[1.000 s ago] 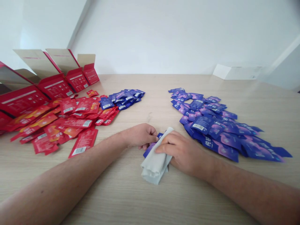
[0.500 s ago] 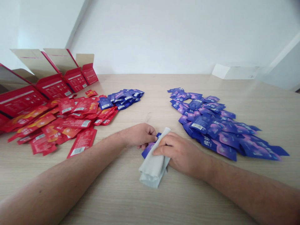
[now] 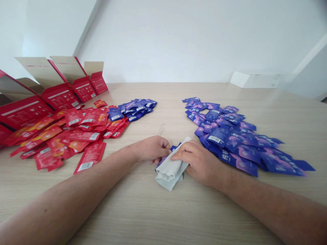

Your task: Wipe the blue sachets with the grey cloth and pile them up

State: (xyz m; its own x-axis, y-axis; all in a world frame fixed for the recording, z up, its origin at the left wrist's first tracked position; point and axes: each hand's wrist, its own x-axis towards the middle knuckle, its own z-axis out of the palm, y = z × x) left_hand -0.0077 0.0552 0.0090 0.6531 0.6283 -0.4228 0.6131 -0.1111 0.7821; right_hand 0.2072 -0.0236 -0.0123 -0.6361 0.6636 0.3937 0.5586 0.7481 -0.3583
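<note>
Grey cloth (image 3: 170,173) is now bunched shorter than a moment ago: its lower end has drawn in from the person's side of the table & no longer hangs as far down. It's folded over on itself, w/ soft creases along the near end, & sits at centre of the table, between the 2 hands.

Blue sachet (image 3: 163,160) is mostly hidden under/inside the cloth; only a corner shows by the R fingertips & a thin edge near the L hand. Exact fold around it can't be seen.

L hand (image 3: 152,149) comes in from the lower left, forearm low & angled across the table, palm turned in. Fingers are curled together on the sachet's edge; thumb is out of sight.

R hand (image 3: 198,163) comes in from the lower right, back of hand up, fingers together & pressed over the cloth, tips pointing left toward the L hand. The hands are just apart.

Around them: big pile of blue sachets (image 3: 230,139) just right of the R hand, red sachets (image 3: 84,136) at left, smaller blue heap (image 3: 134,110) beside those, open red boxes (image 3: 61,97) far left, pale wood table (image 3: 153,211) under it all.
</note>
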